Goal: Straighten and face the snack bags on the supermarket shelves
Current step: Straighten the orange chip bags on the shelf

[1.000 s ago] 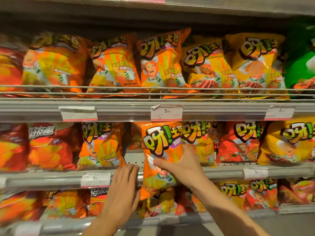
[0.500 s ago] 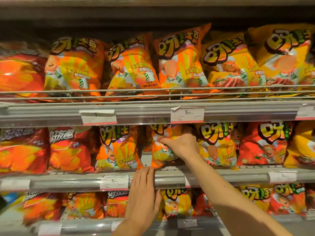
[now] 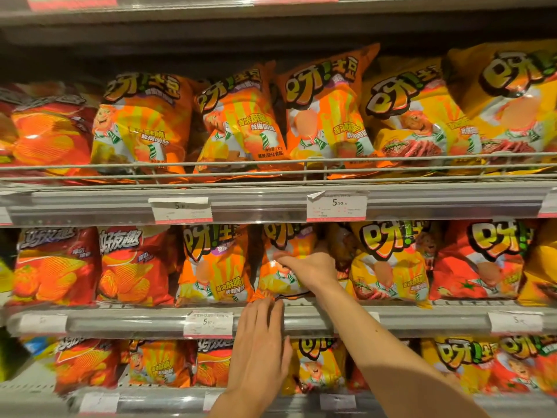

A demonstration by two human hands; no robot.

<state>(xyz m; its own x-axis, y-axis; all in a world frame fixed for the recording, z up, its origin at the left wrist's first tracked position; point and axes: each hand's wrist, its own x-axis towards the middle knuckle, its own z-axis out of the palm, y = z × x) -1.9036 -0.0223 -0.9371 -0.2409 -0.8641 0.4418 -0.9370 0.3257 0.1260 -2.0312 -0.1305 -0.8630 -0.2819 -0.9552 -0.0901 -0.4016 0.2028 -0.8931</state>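
An orange snack bag (image 3: pixel 283 245) stands upright on the middle shelf between another orange bag (image 3: pixel 215 267) and a yellow bag (image 3: pixel 388 263). My right hand (image 3: pixel 310 267) grips its front, fingers curled over the middle of the pack. My left hand (image 3: pixel 259 342) lies flat, fingers together, on the shelf's front rail (image 3: pixel 422 322), with the fingertips touching the bag's lower edge.
The top shelf holds a leaning row of orange and yellow bags behind a wire guard (image 3: pixel 301 164). Red ridged-chip bags (image 3: pixel 132 267) fill the middle shelf's left, a red tomato bag (image 3: pixel 479 263) its right. More bags sit on the bottom shelf. Price tags (image 3: pixel 336 206) line the rails.
My right hand has carried the orange bag up from in front of the rail and set it back onto the middle shelf. The left hand rose slightly on the rail.
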